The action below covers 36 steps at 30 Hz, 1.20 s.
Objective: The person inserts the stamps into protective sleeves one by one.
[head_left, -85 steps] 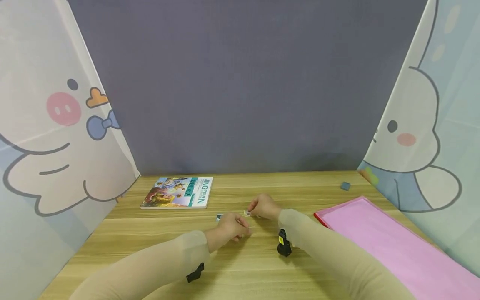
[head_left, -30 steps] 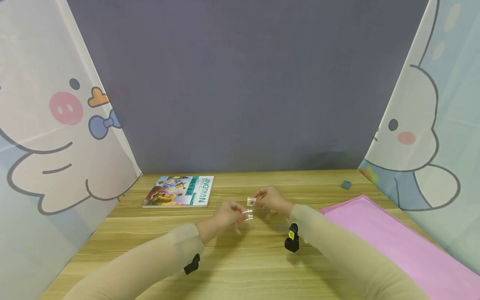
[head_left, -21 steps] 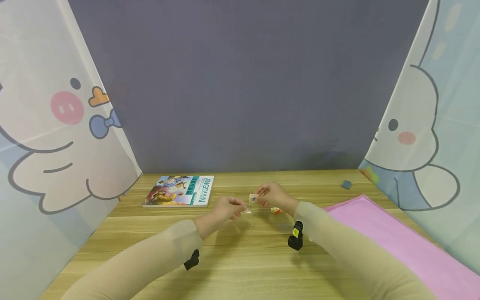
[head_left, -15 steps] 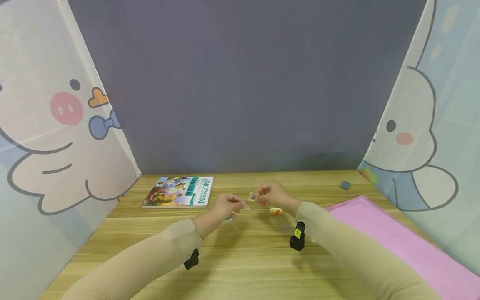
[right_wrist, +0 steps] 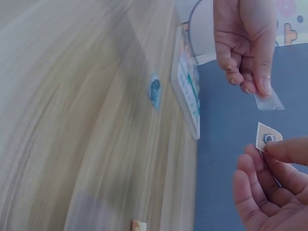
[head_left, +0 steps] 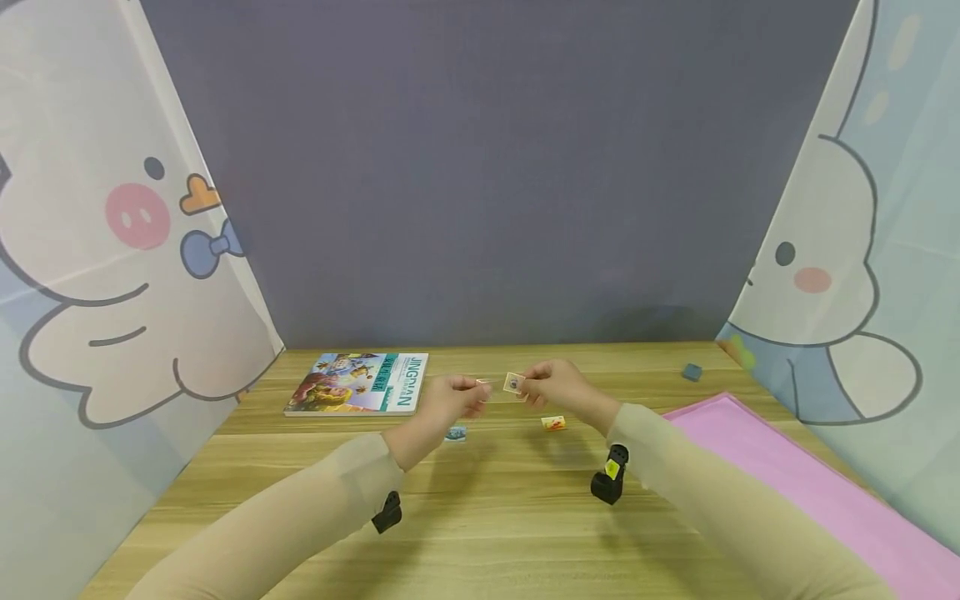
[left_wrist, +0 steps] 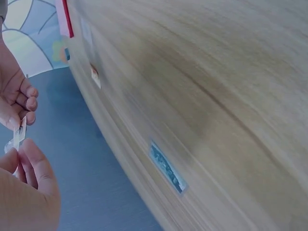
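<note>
Above the table, my left hand (head_left: 441,408) pinches a small clear plastic sleeve (right_wrist: 269,101) between thumb and fingers. Facing it, my right hand (head_left: 567,388) holds a cream postage stamp (head_left: 513,383) with a dark round picture and toothed edges, thumb on its face. In the right wrist view the stamp (right_wrist: 267,137) is apart from the sleeve, just beside its end. A blue stamp (head_left: 455,434) lies on the wood below my left hand. Under my right hand lies a yellow and red stamp (head_left: 552,423).
A picture book (head_left: 356,385) lies at the back left of the table (head_left: 480,533). On the right is a pink sheet (head_left: 795,475), and behind it a small blue-grey block (head_left: 692,372). A faint clear patch (left_wrist: 86,31) shows on the wood in the left wrist view.
Both hands have risen and moved away from me, from close over the table into the air. The stamp and sleeve came up with them. The blue and yellow-red stamps are now uncovered.
</note>
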Each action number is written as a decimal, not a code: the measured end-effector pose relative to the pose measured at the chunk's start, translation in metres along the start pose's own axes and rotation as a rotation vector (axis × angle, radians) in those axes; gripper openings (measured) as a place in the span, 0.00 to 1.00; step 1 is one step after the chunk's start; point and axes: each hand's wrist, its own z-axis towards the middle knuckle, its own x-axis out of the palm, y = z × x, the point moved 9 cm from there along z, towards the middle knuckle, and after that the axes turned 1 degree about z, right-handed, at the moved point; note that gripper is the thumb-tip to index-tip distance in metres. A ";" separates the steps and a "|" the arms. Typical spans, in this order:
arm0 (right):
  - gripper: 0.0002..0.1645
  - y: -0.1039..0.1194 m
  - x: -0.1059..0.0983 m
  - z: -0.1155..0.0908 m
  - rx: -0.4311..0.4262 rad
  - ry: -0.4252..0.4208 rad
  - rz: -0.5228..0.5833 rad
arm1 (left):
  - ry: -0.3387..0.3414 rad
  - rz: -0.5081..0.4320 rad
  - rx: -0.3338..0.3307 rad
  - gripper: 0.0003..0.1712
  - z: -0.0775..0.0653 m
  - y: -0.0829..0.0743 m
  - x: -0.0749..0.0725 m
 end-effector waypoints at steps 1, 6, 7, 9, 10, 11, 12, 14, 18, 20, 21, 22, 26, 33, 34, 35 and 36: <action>0.11 0.001 -0.002 0.000 0.001 -0.012 0.014 | -0.005 -0.005 0.001 0.11 0.000 -0.001 -0.001; 0.12 0.005 -0.008 -0.001 0.006 -0.052 0.119 | -0.027 -0.029 0.005 0.12 0.001 -0.005 -0.003; 0.12 0.007 -0.009 -0.001 0.007 -0.059 0.135 | -0.031 -0.039 0.009 0.12 0.001 -0.006 -0.004; 0.12 0.009 -0.010 -0.002 0.008 -0.076 0.157 | -0.038 -0.055 0.018 0.12 0.002 -0.007 -0.005; 0.12 0.011 -0.012 -0.003 0.005 -0.086 0.163 | -0.040 -0.067 0.018 0.12 0.003 -0.008 -0.005; 0.12 0.012 -0.013 -0.003 0.004 -0.095 0.169 | -0.042 -0.074 0.020 0.12 0.004 -0.009 -0.005; 0.13 0.013 -0.014 -0.004 0.006 -0.105 0.171 | -0.043 -0.082 0.022 0.12 0.004 -0.009 -0.005; 0.13 0.014 -0.015 -0.005 0.007 -0.121 0.182 | -0.043 -0.081 0.021 0.12 0.005 -0.011 -0.005; 0.13 0.016 -0.017 -0.006 0.015 -0.141 0.195 | -0.039 -0.079 0.023 0.12 0.005 -0.013 -0.004; 0.13 0.016 -0.017 -0.007 0.018 -0.146 0.197 | -0.037 -0.077 0.023 0.12 0.005 -0.015 -0.004; 0.13 0.016 -0.017 -0.007 0.020 -0.147 0.200 | -0.036 -0.079 0.023 0.12 0.004 -0.015 -0.003; 0.13 0.016 -0.017 -0.007 0.022 -0.151 0.204 | -0.035 -0.081 0.022 0.12 0.004 -0.015 -0.003; 0.14 0.015 -0.017 -0.005 0.021 -0.153 0.221 | -0.039 -0.081 0.018 0.12 0.004 -0.015 -0.003; 0.14 0.016 -0.014 -0.004 0.018 -0.138 0.217 | -0.033 -0.073 0.009 0.14 0.005 -0.015 -0.002; 0.14 0.016 -0.013 -0.004 0.019 -0.138 0.213 | -0.033 -0.071 0.011 0.14 0.005 -0.015 -0.002; 0.13 0.016 -0.013 -0.004 0.021 -0.137 0.210 | -0.032 -0.068 0.012 0.14 0.005 -0.016 -0.002; 0.13 0.015 -0.013 -0.004 0.024 -0.136 0.205 | -0.032 -0.065 0.011 0.14 0.004 -0.016 -0.001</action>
